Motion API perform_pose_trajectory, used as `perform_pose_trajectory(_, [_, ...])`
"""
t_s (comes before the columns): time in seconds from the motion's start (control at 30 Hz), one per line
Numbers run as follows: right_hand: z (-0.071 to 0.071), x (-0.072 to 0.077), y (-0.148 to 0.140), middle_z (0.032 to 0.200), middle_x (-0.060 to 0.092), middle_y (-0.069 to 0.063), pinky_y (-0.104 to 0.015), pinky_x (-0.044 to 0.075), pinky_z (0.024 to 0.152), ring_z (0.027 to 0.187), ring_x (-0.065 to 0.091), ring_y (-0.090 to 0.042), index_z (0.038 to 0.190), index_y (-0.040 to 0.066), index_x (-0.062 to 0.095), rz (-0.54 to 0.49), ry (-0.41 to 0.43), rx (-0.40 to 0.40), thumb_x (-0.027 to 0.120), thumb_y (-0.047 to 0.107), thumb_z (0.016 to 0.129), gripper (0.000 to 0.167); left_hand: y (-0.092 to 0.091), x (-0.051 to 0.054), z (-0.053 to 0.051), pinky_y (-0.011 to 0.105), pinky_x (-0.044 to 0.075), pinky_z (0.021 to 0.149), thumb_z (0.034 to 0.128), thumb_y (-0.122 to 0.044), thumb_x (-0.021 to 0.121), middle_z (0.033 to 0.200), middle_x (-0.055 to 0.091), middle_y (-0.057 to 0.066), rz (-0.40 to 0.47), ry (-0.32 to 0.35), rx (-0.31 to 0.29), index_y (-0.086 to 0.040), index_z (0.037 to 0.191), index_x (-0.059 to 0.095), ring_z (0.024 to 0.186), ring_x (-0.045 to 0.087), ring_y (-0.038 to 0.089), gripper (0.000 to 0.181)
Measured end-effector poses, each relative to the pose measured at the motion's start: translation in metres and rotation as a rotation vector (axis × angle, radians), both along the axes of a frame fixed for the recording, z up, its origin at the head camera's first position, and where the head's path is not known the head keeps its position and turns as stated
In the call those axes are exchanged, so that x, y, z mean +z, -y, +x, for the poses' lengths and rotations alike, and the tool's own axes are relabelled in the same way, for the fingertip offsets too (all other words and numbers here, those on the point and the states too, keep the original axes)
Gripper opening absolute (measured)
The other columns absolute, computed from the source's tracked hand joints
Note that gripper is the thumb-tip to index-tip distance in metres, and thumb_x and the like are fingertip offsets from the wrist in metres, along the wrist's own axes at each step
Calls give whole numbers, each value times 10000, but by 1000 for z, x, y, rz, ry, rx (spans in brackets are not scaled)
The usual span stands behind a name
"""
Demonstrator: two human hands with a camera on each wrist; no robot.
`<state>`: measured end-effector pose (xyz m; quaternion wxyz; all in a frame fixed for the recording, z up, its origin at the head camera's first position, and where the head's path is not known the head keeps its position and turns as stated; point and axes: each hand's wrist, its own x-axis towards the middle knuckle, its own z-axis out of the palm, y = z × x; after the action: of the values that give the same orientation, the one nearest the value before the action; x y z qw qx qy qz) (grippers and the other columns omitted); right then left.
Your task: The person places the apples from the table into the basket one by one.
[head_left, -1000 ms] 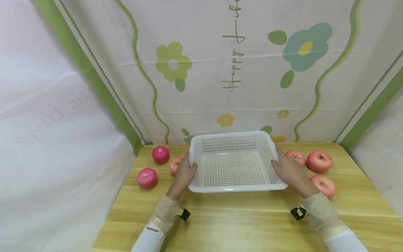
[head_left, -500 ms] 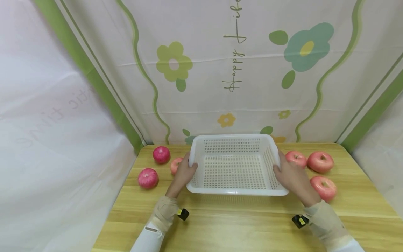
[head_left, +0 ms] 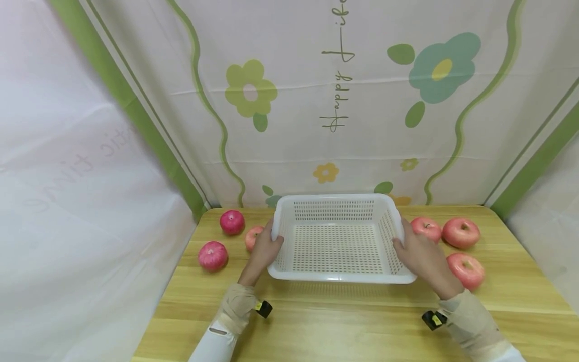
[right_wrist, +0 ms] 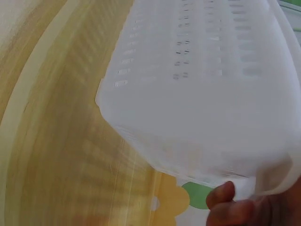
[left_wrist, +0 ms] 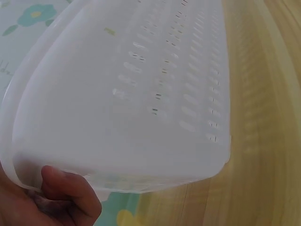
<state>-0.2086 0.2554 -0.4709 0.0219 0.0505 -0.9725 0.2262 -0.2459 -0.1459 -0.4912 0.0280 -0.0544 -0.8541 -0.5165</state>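
A white plastic basket (head_left: 336, 246), rectangular with slotted walls and bottom, faces up at the middle of the table. My left hand (head_left: 267, 249) grips its left end, with the thumb over the rim. At the opposite end, my right hand (head_left: 421, 254) holds the rim in the same manner. Both wrist views show curled fingers (left_wrist: 70, 193) under the rim at the basket's far corners. Whether the basket's bottom touches the table is unclear. Beside the left hand lies a red apple (head_left: 253, 238), partly hidden by it. Another apple (head_left: 426, 230) sits just behind the right hand.
Two round magenta, pale-streaked fruits or vegetables, one farther back (head_left: 232, 222) and one nearer (head_left: 213, 256), lie at the left. More apples, one behind (head_left: 461, 233) and one in front (head_left: 466, 270), lie right. A printed cloth (head_left: 289, 141) hangs behind the wooden table (head_left: 334, 327).
The basket has come slightly down and toward me, and its tilt has levelled out. Both hands keep their grip on it. The fruits have stayed in place.
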Motion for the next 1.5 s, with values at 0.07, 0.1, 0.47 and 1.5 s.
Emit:
perform_pose_trajectory(0.07, [-1, 1, -3, 971, 688, -236, -392, 477, 490, 671, 662, -267, 1595, -16, 295, -12, -13, 27, 503, 305, 1095, 630, 0, 0, 0, 551, 659, 829, 978, -5, 590, 1391, 633, 344, -2, -3, 4, -23, 1643, 356, 1125, 721, 478, 705])
perform_pose_trajectory(0.1, [-1, 2, -5, 958, 699, -210, -387, 482, 505, 679, 665, -252, 1588, -13, 323, -18, -22, 40, 492, 313, 1105, 607, 1, 0, 0, 547, 661, 823, 976, -6, 591, 1387, 636, 341, -1, -2, 6, -28, 1643, 358, 1119, 724, 474, 706])
perform_pose_trajectory(0.47, [-16, 35, -45, 1197, 674, -272, -388, 550, 654, 895, 666, -325, 1553, -164, 360, 3, -21, 122, 521, 233, 1084, 635, -1, -1, 0, 516, 670, 786, 975, -16, 584, 1370, 651, 328, 16, 13, 6, -71, 1648, 366, 1080, 741, 459, 710])
perform_pose_trajectory(1.5, [-59, 11, -94, 1526, 388, -448, -832, 359, 1072, 1353, 354, -685, 1521, -128, 434, 125, 81, 200, 792, 231, 834, 853, 0, -4, -1, 517, 668, 806, 976, -23, 586, 1364, 667, 304, -12, -2, 17, -52, 1631, 394, 1108, 736, 440, 683])
